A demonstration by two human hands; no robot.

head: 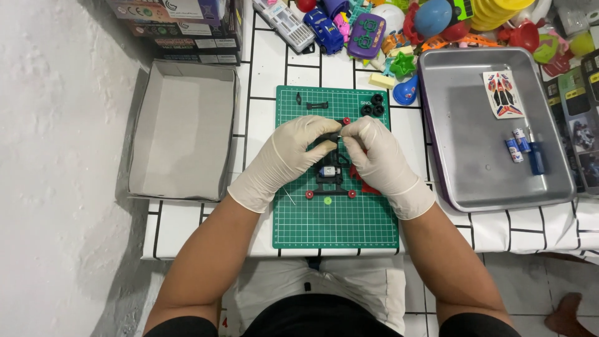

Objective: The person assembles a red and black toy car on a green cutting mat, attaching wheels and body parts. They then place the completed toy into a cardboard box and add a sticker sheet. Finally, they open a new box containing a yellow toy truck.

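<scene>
Both gloved, left hand (288,159) and right hand (380,161) meet over black chassis (329,176) on green mat (337,218), fingers pinched narrow on its far end. Right: steel tray (474,181) with sticker sheet (503,93), batteries (518,146). Left: open grey box (181,131); dark boxes (181,31) far left.

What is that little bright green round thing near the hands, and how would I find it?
Start at the green cutting mat in the middle of the table. Just below the black toy car chassis, between its two red wheel hubs, lies a small lime-green disc, the only bright green piece there.
</scene>
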